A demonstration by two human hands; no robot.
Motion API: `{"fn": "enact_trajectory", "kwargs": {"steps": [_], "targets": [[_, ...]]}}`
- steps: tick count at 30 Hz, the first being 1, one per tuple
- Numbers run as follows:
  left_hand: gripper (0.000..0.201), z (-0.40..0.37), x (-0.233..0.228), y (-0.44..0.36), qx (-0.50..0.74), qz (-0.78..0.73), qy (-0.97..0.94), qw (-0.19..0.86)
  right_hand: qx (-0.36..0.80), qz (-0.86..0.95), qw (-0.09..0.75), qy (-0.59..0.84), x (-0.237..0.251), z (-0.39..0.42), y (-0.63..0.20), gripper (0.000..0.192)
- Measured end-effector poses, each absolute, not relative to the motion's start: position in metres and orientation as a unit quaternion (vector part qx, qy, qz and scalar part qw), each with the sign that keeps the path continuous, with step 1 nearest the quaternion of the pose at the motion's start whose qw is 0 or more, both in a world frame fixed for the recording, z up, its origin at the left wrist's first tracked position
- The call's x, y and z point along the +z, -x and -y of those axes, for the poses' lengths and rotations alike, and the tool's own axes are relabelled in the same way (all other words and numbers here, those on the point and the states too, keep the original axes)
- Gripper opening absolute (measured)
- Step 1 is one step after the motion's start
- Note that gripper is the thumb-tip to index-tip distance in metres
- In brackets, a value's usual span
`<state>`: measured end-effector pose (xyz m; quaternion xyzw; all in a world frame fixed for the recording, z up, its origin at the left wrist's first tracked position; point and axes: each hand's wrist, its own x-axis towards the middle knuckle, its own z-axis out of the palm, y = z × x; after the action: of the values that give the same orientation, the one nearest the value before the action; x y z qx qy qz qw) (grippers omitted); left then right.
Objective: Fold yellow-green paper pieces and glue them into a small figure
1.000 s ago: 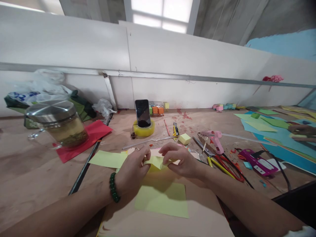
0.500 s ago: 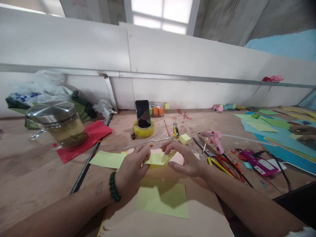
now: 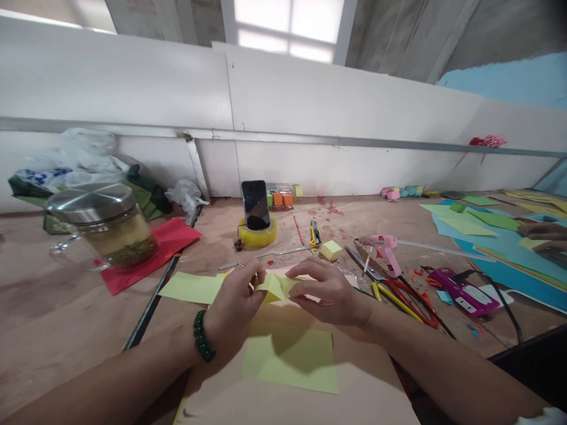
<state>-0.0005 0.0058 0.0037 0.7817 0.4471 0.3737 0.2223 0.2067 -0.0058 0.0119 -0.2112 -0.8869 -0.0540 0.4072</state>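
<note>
nearest, a pale board [image 3: 283, 410] lies on the surface [image 3: 66, 330], with a flat yellow-green sheet [image 3: 295, 372] on it. just beyond, the folded paper [image 3: 273, 287] is between the two hands, bent into a ridge above the board. the left hand [image 3: 237, 301] is nearly closed, thumb and forefinger seemingly pinching the paper's left end. the right hand [image 3: 330, 292] is half open, fingers curled, their tips at the paper's right end; whether they grip or only press, i cannot tell.

the likeliest trouble is a skewed crease, if the hands press unevenly or the left pinch slips. too hard a push could crumple the thin paper, and a sleeve or wrist dragging low could shift the loose sheet.

to the left lies a yellow strip [image 3: 190, 287]; beyond the right hand sits a small yellow cube [image 3: 331, 250], near enough to be nudged by a knuckle. the scissors [image 3: 376, 274] and pink glue gun [image 3: 387, 254] lie to the right; an outward elbow might catch the gun's cord. farther off, a phone [image 3: 256, 205] leans upright at a tape roll [image 3: 259, 238].
</note>
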Motion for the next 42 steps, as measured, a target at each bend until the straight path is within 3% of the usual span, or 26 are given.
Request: {"fn": "enact_trajectory", "kwargs": {"steps": [6,8,14,23,30,39,42], "targets": [[0.015,-0.004,0.002,0.000,0.380,-0.429,-0.795,0.199,-0.039,0.894,0.399,0.198,0.013,0.007,-0.207,0.005],[0.016,-0.003,0.002,0.001,0.376,-0.421,-0.806,0.178,0.000,0.895,0.402,0.193,0.013,0.007,-0.207,0.014],[0.020,0.000,0.002,0.005,0.363,-0.339,-0.867,0.039,0.085,0.839,0.447,0.299,0.008,0.007,-0.204,0.014],[0.024,0.005,0.000,0.005,0.296,-0.299,-0.903,-0.083,0.100,0.840,0.400,0.353,0.002,0.010,-0.198,0.006],[0.023,0.001,-0.001,0.005,0.292,-0.356,-0.887,-0.023,0.079,0.834,0.419,0.351,-0.003,0.010,-0.196,0.014],[0.020,0.002,-0.001,0.002,0.328,-0.387,-0.857,0.089,0.045,0.837,0.438,0.325,0.006,0.013,-0.199,0.008],[0.016,-0.002,0.000,0.005,0.363,-0.390,-0.842,0.087,0.061,0.840,0.451,0.296,0.010,0.014,-0.203,0.029]]}}
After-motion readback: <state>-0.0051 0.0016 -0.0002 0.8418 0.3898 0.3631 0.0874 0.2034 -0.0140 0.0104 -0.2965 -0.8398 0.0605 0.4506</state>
